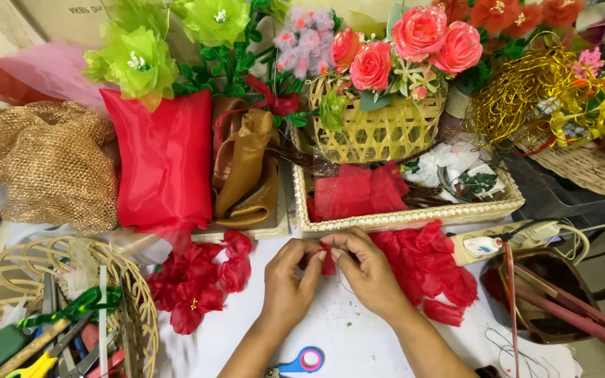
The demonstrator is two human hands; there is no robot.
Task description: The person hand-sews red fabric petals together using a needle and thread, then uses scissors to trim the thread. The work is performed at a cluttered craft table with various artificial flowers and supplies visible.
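Two hands at the middle of the white bench (358, 336), seen from the head camera, fingertips meeting over one small red fabric petal (328, 264). Left hand (290, 278) pinching the petal from its left side, thumb and forefinger pressed together on the cloth. Right hand (367, 269) pinching the same petal from the right, grip likewise closed on it, a thin thread barely visible below. Just right of the hands, touching the right wrist area, a heap of loose red petals (428, 266). To the left, near the left hand, finished red fabric flowers (201, 283) lying on the bench. Behind the hands, a shallow woven tray (407, 218) with folded red fabric pieces (358, 190) inside. Further back, a bamboo basket (379, 133) filled with pink fabric roses (421, 35). Far left, a round wicker basket (138, 294) with tools. Near the lower edge, between the forearms, a blue tape measure (306, 360).
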